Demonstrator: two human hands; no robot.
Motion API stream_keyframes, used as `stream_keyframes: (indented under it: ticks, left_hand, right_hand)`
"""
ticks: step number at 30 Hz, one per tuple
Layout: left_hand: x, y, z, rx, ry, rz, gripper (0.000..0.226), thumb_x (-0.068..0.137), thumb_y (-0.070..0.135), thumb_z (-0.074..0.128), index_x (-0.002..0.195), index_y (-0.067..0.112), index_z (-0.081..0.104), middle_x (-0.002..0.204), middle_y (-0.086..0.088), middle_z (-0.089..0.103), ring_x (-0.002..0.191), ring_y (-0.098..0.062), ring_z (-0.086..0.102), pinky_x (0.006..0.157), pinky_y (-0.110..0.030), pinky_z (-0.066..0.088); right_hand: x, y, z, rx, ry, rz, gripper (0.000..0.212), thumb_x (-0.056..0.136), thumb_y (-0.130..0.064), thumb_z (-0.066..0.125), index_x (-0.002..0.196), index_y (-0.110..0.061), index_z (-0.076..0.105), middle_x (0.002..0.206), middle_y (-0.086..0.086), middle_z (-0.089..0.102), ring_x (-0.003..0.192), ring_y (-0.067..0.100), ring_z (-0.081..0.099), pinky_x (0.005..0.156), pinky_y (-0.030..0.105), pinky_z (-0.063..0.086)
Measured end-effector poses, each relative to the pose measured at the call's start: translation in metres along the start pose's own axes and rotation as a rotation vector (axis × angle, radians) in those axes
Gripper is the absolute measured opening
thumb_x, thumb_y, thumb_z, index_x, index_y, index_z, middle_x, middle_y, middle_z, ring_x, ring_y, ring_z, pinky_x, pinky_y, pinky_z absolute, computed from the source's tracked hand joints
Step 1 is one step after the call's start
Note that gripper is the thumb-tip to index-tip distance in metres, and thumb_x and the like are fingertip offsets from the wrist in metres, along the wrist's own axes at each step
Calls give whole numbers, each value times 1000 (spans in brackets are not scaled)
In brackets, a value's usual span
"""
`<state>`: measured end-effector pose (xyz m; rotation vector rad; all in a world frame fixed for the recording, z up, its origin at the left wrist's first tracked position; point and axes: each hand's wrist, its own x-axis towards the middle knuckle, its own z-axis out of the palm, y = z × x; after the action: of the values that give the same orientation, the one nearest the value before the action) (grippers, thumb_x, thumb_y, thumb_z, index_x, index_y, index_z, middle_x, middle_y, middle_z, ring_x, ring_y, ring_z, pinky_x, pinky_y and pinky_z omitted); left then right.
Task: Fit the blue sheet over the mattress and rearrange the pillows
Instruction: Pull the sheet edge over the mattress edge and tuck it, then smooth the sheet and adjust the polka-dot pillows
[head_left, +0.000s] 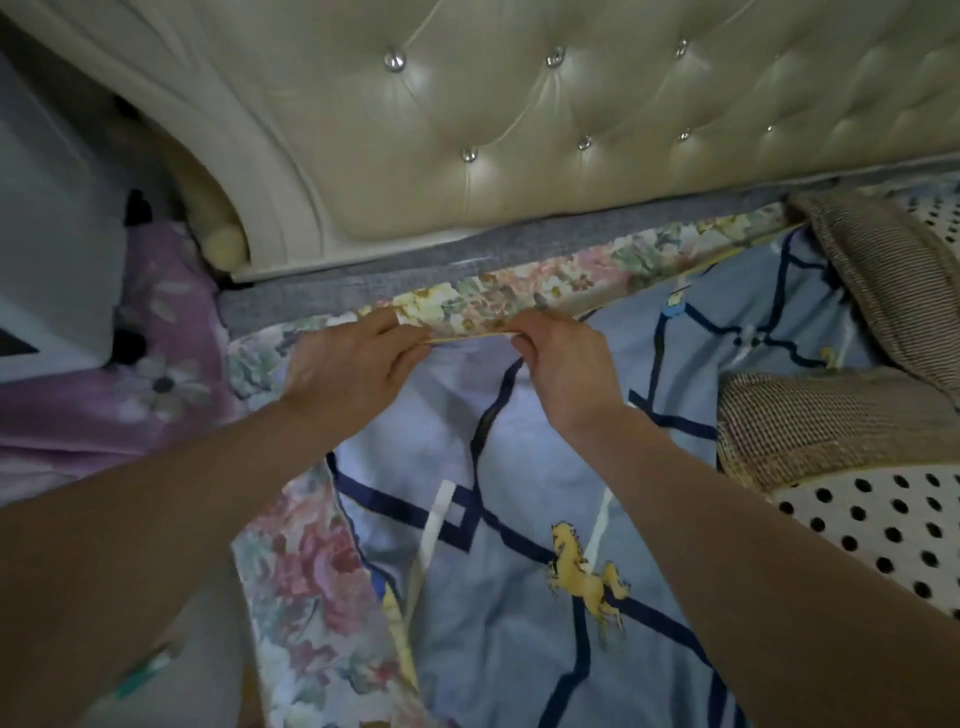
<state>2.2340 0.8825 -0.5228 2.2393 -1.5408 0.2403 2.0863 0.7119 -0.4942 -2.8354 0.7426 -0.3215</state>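
Observation:
The blue sheet (524, 493), printed with dark blue lines and a yellow horse, lies rumpled across the bed below the headboard. Its underside is floral, and a floral edge (498, 301) is folded up along the head of the mattress (363, 291), whose grey side shows. My left hand (348, 364) and my right hand (561, 364) both pinch this folded edge, close together, just under the headboard. Two brown woven pillows (831, 415) lie at the right, partly on a polka-dot pillow (883, 525).
A cream tufted headboard (519, 130) with shiny studs fills the top. At the left lie a purple flowered cloth (156, 374) and a white box-like object (47, 260). A cream roll (223, 244) is wedged behind the headboard's corner.

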Motion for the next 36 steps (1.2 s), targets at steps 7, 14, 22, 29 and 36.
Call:
stream_keyframes:
  ticks: [7, 14, 22, 29, 36]
  left_hand:
    - [53, -130, -21, 149, -330, 4, 41, 66, -11, 63, 103, 5, 60, 84, -20, 52, 44, -33, 49, 39, -25, 28]
    - [48, -194, 13, 218, -409, 37, 56, 60, -10, 69, 113, 7, 62, 88, -18, 53, 49, -33, 55, 39, -26, 26]
    - [32, -212, 69, 176, -398, -147, 24, 91, 37, 46, 109, 22, 48, 96, -12, 54, 79, -36, 58, 60, -49, 51]
    - [35, -200, 80, 343, -370, 214, 46, 78, 14, 37, 122, 9, 47, 116, -26, 56, 99, -44, 54, 81, -55, 44]
    - [44, -116, 95, 201, -308, 509, 46, 84, 5, 34, 128, 1, 43, 149, -17, 29, 138, -40, 22, 112, -56, 14]
  right_hand:
    - [121, -72, 52, 52, 102, 33, 17, 65, 17, 65, 71, 1, 63, 68, 19, 61, 55, 34, 58, 48, 25, 30]
    - [157, -96, 134, 225, 75, 88, 22, 65, 20, 56, 70, -2, 56, 69, 16, 53, 50, 24, 45, 50, 28, 24]
    - [154, -87, 223, 285, 37, -100, 53, 82, 10, 55, 132, -9, 51, 145, 16, 41, 120, 38, 50, 91, 37, 48]
    - [148, -78, 218, 237, -5, -309, 43, 91, -12, 39, 126, 7, 54, 132, 26, 52, 125, 46, 44, 98, 58, 36]
    - [41, -28, 127, 267, 8, -48, 76, 88, 4, 50, 151, -21, 16, 159, 4, 10, 144, 29, -5, 114, 47, -8]
